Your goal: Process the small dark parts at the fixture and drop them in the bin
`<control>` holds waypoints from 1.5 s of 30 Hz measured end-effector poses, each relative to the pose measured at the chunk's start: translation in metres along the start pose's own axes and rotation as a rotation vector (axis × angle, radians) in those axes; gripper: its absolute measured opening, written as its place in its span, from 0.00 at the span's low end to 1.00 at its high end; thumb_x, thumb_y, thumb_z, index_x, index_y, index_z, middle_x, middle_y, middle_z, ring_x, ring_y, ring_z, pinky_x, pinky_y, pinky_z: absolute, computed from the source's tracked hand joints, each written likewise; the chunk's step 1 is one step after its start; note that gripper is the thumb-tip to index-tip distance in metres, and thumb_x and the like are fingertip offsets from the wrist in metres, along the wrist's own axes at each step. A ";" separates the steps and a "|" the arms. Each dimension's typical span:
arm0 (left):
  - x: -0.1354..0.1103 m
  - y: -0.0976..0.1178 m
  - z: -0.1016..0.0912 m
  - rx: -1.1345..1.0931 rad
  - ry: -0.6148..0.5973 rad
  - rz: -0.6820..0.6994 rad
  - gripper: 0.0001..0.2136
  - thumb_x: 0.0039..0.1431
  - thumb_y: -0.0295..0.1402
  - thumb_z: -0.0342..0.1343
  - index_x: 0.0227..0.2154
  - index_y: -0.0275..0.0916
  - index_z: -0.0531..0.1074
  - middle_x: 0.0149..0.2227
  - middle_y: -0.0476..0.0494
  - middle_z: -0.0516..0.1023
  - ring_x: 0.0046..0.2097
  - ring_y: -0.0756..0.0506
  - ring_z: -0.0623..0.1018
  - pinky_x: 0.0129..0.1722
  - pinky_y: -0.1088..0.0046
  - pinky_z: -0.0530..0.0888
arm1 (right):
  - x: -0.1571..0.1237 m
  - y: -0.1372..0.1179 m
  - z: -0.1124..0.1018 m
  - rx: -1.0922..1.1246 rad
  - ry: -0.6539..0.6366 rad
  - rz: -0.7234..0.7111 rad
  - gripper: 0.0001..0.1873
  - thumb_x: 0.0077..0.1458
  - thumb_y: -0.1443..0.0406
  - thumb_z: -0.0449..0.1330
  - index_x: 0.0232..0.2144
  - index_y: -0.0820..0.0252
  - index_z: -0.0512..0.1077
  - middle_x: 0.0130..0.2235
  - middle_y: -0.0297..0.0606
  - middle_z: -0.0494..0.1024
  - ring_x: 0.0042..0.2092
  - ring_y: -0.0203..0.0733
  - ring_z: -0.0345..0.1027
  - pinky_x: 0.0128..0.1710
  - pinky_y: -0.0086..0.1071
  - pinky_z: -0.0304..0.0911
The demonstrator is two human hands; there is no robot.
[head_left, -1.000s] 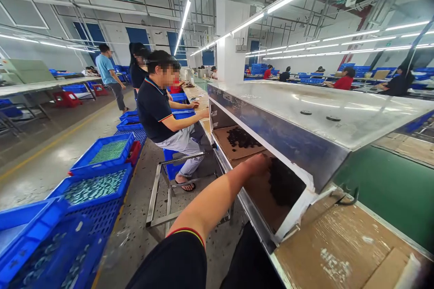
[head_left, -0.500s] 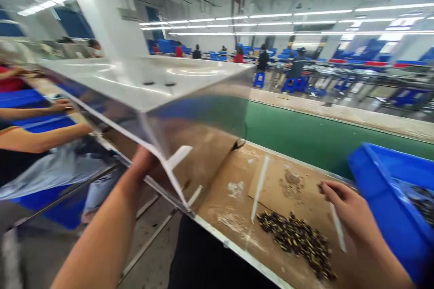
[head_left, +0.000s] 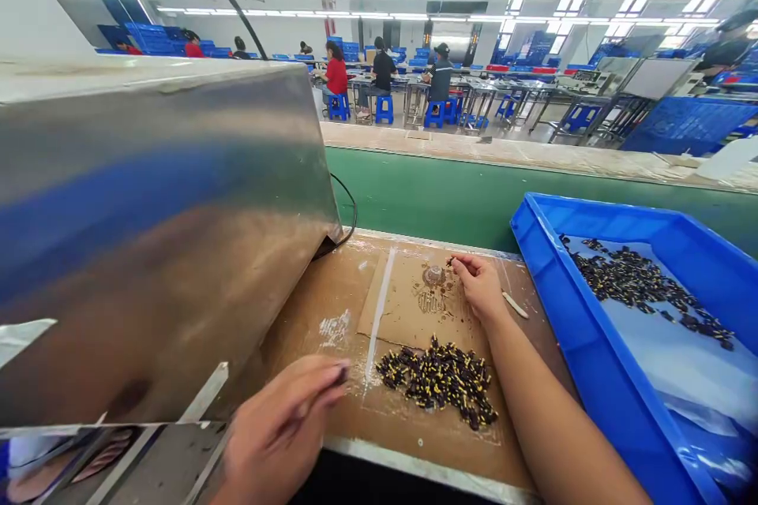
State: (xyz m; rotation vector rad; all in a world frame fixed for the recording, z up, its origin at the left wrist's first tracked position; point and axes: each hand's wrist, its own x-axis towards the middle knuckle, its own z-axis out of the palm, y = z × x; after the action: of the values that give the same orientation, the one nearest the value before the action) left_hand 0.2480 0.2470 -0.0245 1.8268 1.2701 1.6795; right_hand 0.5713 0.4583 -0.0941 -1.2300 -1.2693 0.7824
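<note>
Small black-and-yellow parts (head_left: 438,379) lie heaped on the cardboard sheet (head_left: 408,316) in the lower middle of the frame. Just above the heap, the right hand (head_left: 482,288) pinches what looks like a single part (head_left: 452,260) between thumb and forefinger, beside a round metal fixture (head_left: 433,274). The left hand (head_left: 284,426), lower centre, has its fingertips pressed together; I cannot tell if anything sits between them. A white stick (head_left: 514,304) lies near the right wrist. Many more loose parts (head_left: 645,284) are in the blue tray (head_left: 533,252) at right, so by my reckoning only a small share is out. A steel housing (head_left: 148,213) fills the left, with the green conveyor belt (head_left: 414,197) behind.
</note>
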 end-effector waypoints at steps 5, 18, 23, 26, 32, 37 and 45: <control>0.056 -0.029 0.087 -0.245 -0.153 -0.257 0.05 0.60 0.33 0.65 0.38 0.43 0.83 0.35 0.42 0.84 0.35 0.45 0.83 0.38 0.71 0.80 | -0.002 0.005 0.006 -0.119 0.034 -0.112 0.22 0.59 0.49 0.63 0.44 0.60 0.80 0.42 0.45 0.83 0.37 0.44 0.75 0.39 0.37 0.70; 0.068 -0.094 0.135 -0.635 -0.024 -0.853 0.21 0.47 0.41 0.74 0.42 0.34 0.82 0.35 0.41 0.83 0.34 0.50 0.79 0.38 0.75 0.76 | -0.013 -0.007 0.011 -0.389 -0.027 -0.335 0.11 0.64 0.62 0.60 0.44 0.52 0.82 0.39 0.37 0.83 0.34 0.44 0.68 0.39 0.39 0.65; 0.069 -0.088 0.136 -0.617 -0.036 -0.825 0.19 0.49 0.40 0.72 0.42 0.35 0.82 0.37 0.41 0.83 0.35 0.50 0.79 0.40 0.73 0.77 | -0.012 -0.006 0.012 -0.435 -0.024 -0.385 0.10 0.65 0.63 0.60 0.45 0.52 0.81 0.40 0.37 0.83 0.34 0.43 0.69 0.39 0.39 0.66; 0.067 -0.088 0.137 -0.593 -0.052 -0.821 0.18 0.50 0.40 0.72 0.41 0.35 0.83 0.36 0.41 0.83 0.34 0.49 0.78 0.40 0.73 0.77 | -0.013 -0.006 0.012 -0.453 -0.019 -0.391 0.10 0.65 0.63 0.60 0.45 0.52 0.81 0.39 0.37 0.83 0.34 0.43 0.69 0.39 0.40 0.67; 0.068 -0.087 0.137 -0.586 -0.057 -0.817 0.16 0.50 0.39 0.71 0.40 0.36 0.83 0.35 0.42 0.83 0.34 0.50 0.78 0.40 0.73 0.77 | -0.013 -0.009 0.012 -0.450 -0.022 -0.393 0.10 0.65 0.64 0.61 0.45 0.53 0.81 0.39 0.36 0.83 0.33 0.42 0.68 0.37 0.38 0.66; 0.069 -0.085 0.137 -0.566 -0.068 -0.821 0.16 0.51 0.39 0.71 0.40 0.36 0.83 0.35 0.42 0.83 0.34 0.49 0.78 0.41 0.71 0.77 | -0.013 -0.010 0.013 -0.460 -0.022 -0.418 0.10 0.65 0.65 0.61 0.45 0.53 0.81 0.40 0.36 0.83 0.35 0.43 0.70 0.38 0.38 0.66; 0.068 -0.086 0.137 -0.560 -0.072 -0.799 0.15 0.52 0.38 0.69 0.40 0.36 0.83 0.36 0.41 0.83 0.35 0.49 0.78 0.41 0.71 0.77 | -0.014 -0.013 0.013 -0.460 0.020 -0.420 0.09 0.65 0.64 0.60 0.44 0.54 0.81 0.40 0.37 0.83 0.33 0.42 0.69 0.37 0.39 0.68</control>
State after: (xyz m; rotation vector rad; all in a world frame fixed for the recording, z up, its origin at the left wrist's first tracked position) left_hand 0.3351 0.3883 -0.0809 0.8683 1.1212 1.3000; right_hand 0.5535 0.4451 -0.0866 -1.2566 -1.6770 0.1750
